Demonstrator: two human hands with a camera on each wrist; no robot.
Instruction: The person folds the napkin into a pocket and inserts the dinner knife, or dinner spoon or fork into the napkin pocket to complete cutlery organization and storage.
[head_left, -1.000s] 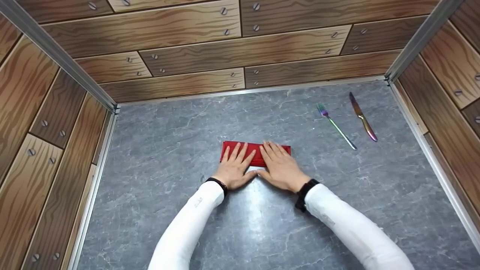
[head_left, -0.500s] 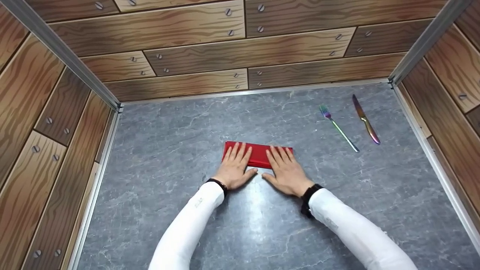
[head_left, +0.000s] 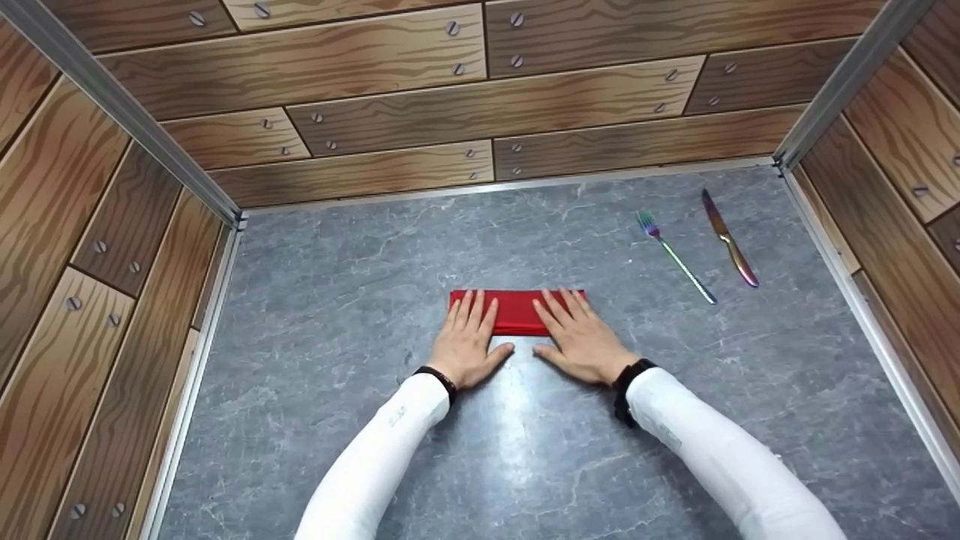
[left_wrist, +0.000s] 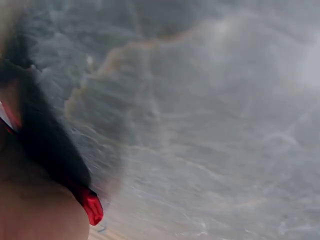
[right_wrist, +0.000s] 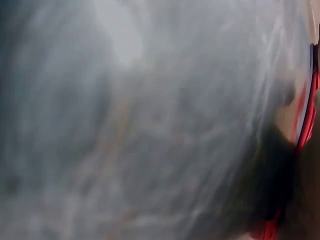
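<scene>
A red folded cloth [head_left: 516,312] lies as a flat rectangle on the grey marbled surface, its layered edge facing the person. My left hand [head_left: 466,345] rests on the cloth's left end, fingers straight and thumb out on the surface below it. On the right end, my right hand [head_left: 583,343] lies with its fingers spread over the cloth and its thumb pointing inward. A red strip of the cloth's middle shows between the two hands. In the left wrist view only a small corner of the cloth [left_wrist: 93,209] shows; the right wrist view catches its layered edge [right_wrist: 309,117].
A rainbow-coloured fork [head_left: 676,259] lies to the right, with a matching knife [head_left: 729,238] beside it. Wood-patterned walls [head_left: 397,97] with metal edging enclose the surface at the back, left and right.
My hands have moved apart, the right one sliding outward to the cloth's right end. More of the cloth's middle is uncovered, and the cloth lies straighter. Fork and knife stay in place.
</scene>
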